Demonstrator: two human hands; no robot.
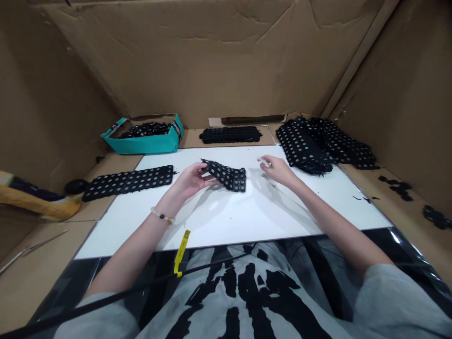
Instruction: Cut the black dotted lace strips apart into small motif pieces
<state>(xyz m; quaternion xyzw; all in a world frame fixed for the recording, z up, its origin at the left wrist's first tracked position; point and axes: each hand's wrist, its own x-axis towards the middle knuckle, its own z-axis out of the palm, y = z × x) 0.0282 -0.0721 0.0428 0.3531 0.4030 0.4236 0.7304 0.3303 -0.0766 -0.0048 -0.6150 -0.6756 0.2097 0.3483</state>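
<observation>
- Head view: left hand [190, 181] is pinching a dotted lace strip [226, 175], which is resting on a white board [226, 221].
- Right hand [278, 170] is hovering apart from the strip, fingers curled; any hold cannot be told.
- Teal box [144, 146] is holding more lace [145, 129].

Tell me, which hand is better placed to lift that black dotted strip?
Probably the left hand: its fingers touch the black dotted strip, while the right hand is held apart from it, above the white board.
</observation>
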